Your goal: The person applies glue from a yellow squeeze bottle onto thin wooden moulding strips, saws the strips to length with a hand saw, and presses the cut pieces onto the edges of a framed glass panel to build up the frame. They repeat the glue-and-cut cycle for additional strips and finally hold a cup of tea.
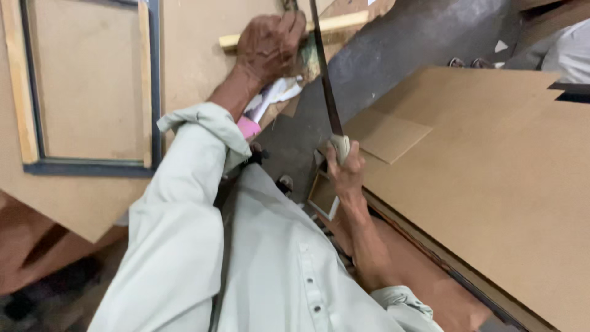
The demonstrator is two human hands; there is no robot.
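A broad brown board (491, 184) lies right of the hands. The long saw blade (326, 80) runs between them, its pale handle (340, 147) clenched in the right hand (345, 172). The left hand (267, 46) presses down on a pale wooden strip (332, 26).

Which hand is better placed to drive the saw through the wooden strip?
Right, probably: the right hand grips the saw handle, while the left hand presses the wooden strip down.

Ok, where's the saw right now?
In the head view, the saw runs up the centre, its handle in the right hand, its blade beside the left hand on the wooden strip.
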